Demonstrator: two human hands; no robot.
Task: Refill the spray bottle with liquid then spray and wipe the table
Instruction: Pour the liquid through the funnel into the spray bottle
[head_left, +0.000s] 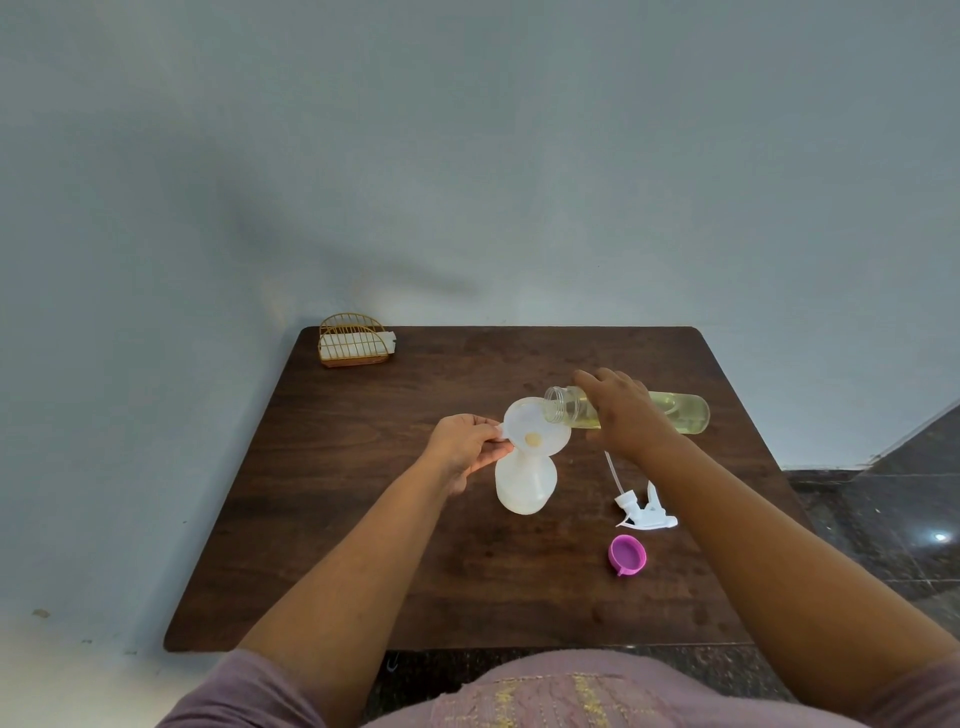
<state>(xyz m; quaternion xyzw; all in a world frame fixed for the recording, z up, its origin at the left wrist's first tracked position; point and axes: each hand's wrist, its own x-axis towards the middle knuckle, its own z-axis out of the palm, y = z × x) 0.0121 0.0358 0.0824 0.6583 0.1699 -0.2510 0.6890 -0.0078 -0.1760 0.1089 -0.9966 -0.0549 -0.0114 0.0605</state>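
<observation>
A translucent white spray bottle (524, 486) stands on the dark wooden table (363, 519) with a white funnel (535, 428) in its neck. My left hand (465, 447) pinches the funnel's tab at its left rim. My right hand (621, 410) grips a clear bottle of pale yellow liquid (680, 413), tipped on its side with its open mouth over the funnel's right rim. A little yellowish liquid shows at the funnel's centre. The white trigger sprayer head (647, 512) with its dip tube lies on the table to the bottle's right.
A purple cap (627, 555) lies near the sprayer head. A gold wire holder with white napkins (354, 340) stands at the table's far left corner. A grey wall runs behind the table. Dark tiled floor (883, 519) lies to the right.
</observation>
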